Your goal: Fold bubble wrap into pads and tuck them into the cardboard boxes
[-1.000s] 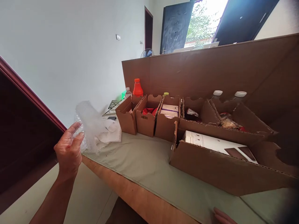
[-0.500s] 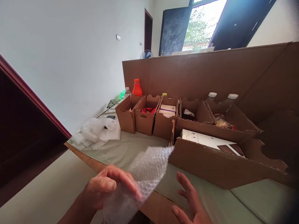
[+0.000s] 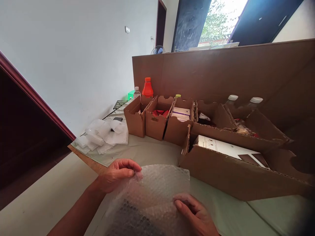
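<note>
**A:** We read the left hand (image 3: 115, 173) fingers (image 3: 128, 164) as pinching the top left corner of the bubble wrap sheet (image 3: 159, 186), thumb against fingertips.

**B:** Agreed. The right hand (image 3: 197, 216) fingers (image 3: 183, 200) are curled together on the sheet's lower right part, gripping it. Its thumb is hidden from us.

**A:** Sheet location?

**B:** Held spread between both hands, just in front of the long carton (image 3: 233, 178), over the desk (image 3: 152, 154) edge. We can't tell whether it touches the carton.

**A:** The rest, relative to that carton?

**B:** A white box (image 3: 221, 149) lies inside it. We see a row of small cartons (image 3: 157, 123) behind it to the left, with an orange bottle (image 3: 147, 88) behind those. A loose wrap pile (image 3: 103, 136) sits well to its left. A cardboard wall (image 3: 221, 72) stands behind it.
</note>
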Available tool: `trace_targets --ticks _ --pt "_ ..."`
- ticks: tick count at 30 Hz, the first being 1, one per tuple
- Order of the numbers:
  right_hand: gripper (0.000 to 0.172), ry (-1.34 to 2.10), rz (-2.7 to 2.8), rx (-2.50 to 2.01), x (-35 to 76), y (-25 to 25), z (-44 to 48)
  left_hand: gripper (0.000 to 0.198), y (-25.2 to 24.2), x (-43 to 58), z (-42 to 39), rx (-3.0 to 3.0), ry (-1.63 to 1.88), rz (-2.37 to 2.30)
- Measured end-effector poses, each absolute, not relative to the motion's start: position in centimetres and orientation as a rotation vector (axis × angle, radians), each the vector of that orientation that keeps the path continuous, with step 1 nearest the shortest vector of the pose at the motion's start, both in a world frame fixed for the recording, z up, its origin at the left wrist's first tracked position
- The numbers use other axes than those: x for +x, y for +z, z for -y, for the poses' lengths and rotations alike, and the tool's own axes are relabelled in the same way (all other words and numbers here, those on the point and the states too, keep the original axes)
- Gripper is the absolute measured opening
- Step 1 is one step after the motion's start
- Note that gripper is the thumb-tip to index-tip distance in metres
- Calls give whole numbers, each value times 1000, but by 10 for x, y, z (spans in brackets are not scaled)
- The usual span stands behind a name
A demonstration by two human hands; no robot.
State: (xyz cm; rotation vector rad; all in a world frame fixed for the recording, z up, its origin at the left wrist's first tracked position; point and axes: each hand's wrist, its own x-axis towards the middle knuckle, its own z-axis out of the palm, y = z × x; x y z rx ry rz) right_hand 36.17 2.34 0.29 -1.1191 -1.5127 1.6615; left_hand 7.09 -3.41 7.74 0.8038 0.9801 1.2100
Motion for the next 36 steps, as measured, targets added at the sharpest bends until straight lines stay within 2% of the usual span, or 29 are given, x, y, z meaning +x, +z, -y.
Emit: trace_targets --ticks 8,14,20,23,27,29,33,36 --pt "33 1328 1642 -1260 373 0 -47 23 56 69 -16 1537 995 -1655" --pt "33 1051 1782 -1372 371 -9 -44 29 30 87 -18 1720 1127 -1868" --pt "49 856 1886 -1490 380 -7 -17 29 22 115 41 2312 960 -1561" --pt "51 862 1865 -1554 395 -6 -1 40 20 120 66 2388 789 -1433" --pt "55 1074 1748 -1553 420 -7 23 82 9 123 88 2464 467 -1331" --pt "56 1217 1652 -1508 433 -6 35 94 0 126 97 2485 336 -1331" --pt "48 1373 1709 -1378 453 -3 46 94 -18 132 108 2522 185 -1464" --pt "43 1289 1962 -1288 457 -2 45 91 -23 132 108 2552 274 -1491"
